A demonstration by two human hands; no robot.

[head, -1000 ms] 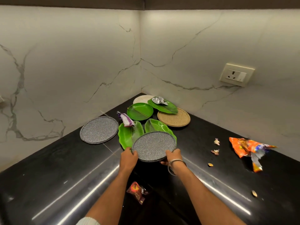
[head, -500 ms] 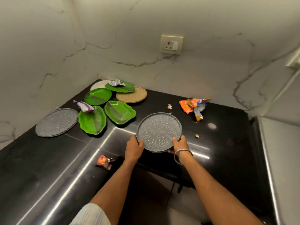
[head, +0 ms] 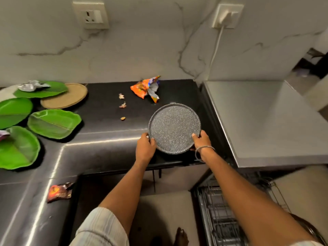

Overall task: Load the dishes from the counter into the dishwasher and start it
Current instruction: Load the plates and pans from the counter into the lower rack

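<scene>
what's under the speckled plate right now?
The speckled plate is held by the left hand and right hand over the black counter near its edge. Whatever lies directly beneath is covered.

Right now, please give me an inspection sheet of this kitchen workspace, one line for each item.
Surface: black counter, glossy, L-shaped.
Job's things: speckled grey plate held over the counter's right end; green leaf plates and a tan round plate lie at the left; dishwasher rack pulled out at lower right.
Clutter: orange snack wrapper, red wrapper, crumpled foil, small scraps.
Grippers: left hand and right hand each grip the grey plate's rim.
Cables: white cord hangs from a wall plug.
Surroundings: marble wall, steel appliance top at right.
</scene>
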